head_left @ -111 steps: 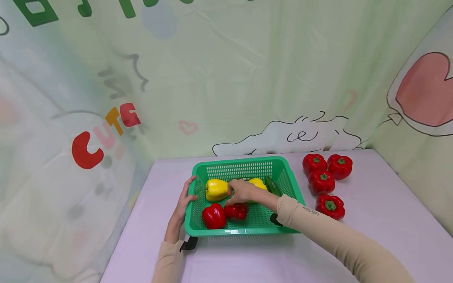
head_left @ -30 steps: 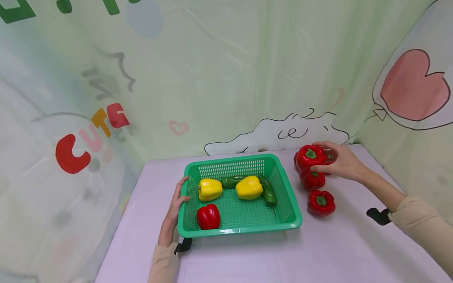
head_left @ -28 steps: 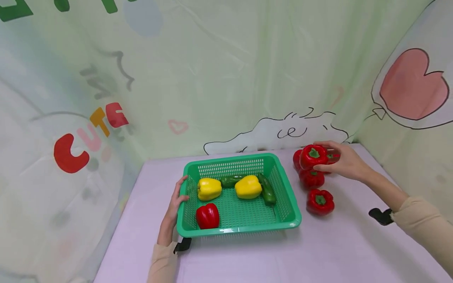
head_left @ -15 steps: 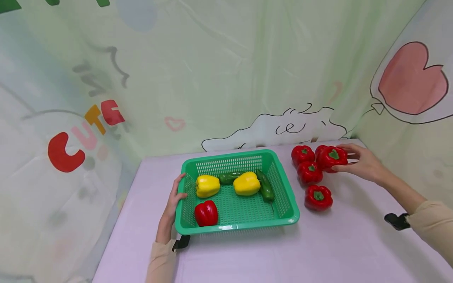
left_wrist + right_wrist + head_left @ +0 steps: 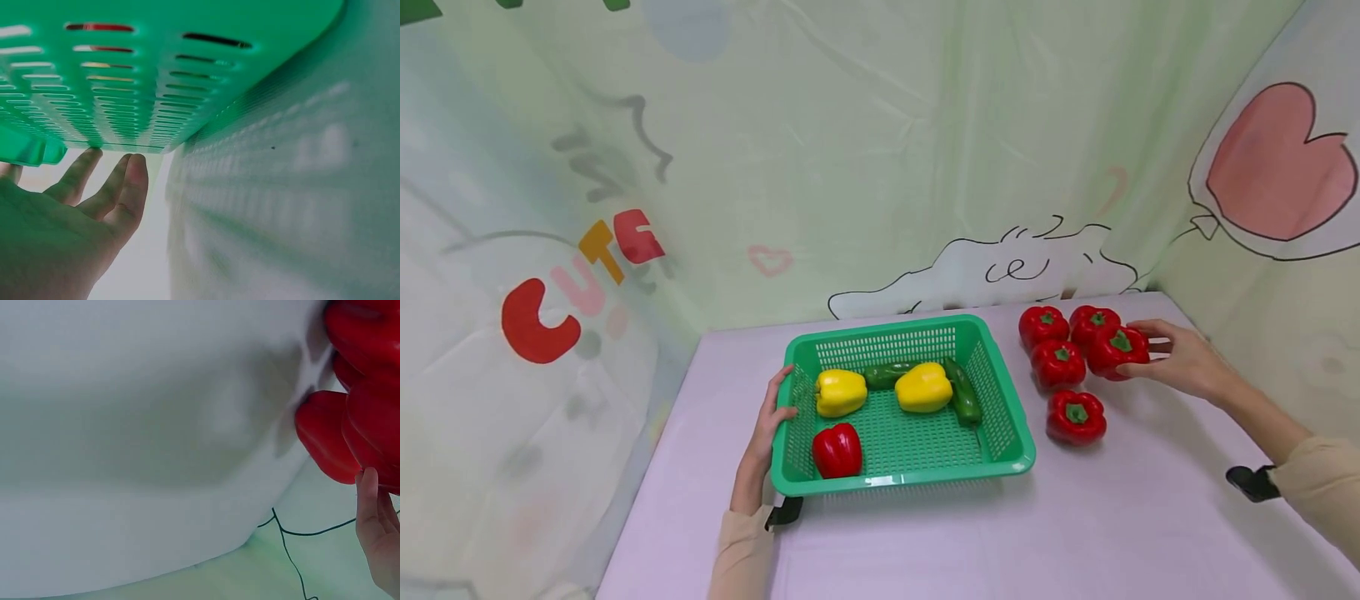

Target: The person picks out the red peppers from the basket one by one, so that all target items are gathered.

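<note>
My left hand (image 5: 763, 427) holds the left side of a green plastic basket (image 5: 917, 478), thumb over the rim. In the left wrist view its fingers (image 5: 132, 187) reach the basket's slotted outer wall. Far right, my right hand (image 5: 1191, 365) grips a red bell pepper (image 5: 1108, 354) by its right side, thumb in front and fingers behind. That pepper stands stem up against several other red bell peppers (image 5: 1058, 365). Inside the basket are two yellow bell peppers (image 5: 923, 388), two long green peppers (image 5: 964, 396) and one red bell pepper (image 5: 837, 451).
The purple-white cloth-covered table (image 5: 910, 550) ends at a printed curtain (image 5: 865, 183) behind and at the sides. One red bell pepper (image 5: 1076, 418) sits apart, in front of the cluster, near the basket's right rim.
My right hand has taken a red bell pepper out of the basket, carried it right over the cluster and lowered it at the cluster's right. The left hand keeps its hold.
</note>
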Tool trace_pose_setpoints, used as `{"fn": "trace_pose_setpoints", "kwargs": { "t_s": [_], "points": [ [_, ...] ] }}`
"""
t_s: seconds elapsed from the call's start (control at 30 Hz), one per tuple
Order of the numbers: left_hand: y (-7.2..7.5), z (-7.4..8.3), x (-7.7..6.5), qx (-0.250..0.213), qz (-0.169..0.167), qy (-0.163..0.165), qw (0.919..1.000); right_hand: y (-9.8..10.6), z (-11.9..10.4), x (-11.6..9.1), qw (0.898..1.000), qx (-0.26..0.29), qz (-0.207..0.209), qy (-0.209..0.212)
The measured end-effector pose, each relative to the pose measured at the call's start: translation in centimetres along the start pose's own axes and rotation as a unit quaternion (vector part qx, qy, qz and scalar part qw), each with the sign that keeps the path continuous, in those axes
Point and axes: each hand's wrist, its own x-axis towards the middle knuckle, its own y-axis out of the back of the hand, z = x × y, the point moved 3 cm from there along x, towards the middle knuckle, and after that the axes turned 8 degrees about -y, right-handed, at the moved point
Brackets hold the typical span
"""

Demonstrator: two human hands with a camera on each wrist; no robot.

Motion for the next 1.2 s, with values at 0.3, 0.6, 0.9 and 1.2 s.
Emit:
{"fn": "trace_pose_setpoints", "kwargs": {
  "t_s": [0.3,0.6,0.9,1.2],
  "points": [
    [0.1,-0.1,0.2,0.001,0.004,0.002,1.0000,-1.5,1.7,0.4,1.000,-0.023,-0.006,0.008],
    [0.1,-0.1,0.1,-0.003,0.004,0.006,1.0000,-2.8,2.7,0.5,0.999,-0.026,-0.023,0.000],
    [0.1,-0.1,0.1,-0.002,0.007,0.008,0.9999,-3.2,2.7,0.6,0.999,-0.013,-0.038,-0.003],
    [0.1,0.0,0.1,-0.006,0.007,0.008,0.9999,-3.0,2.5,0.5,0.999,-0.004,-0.045,-0.003]
  ]
}}
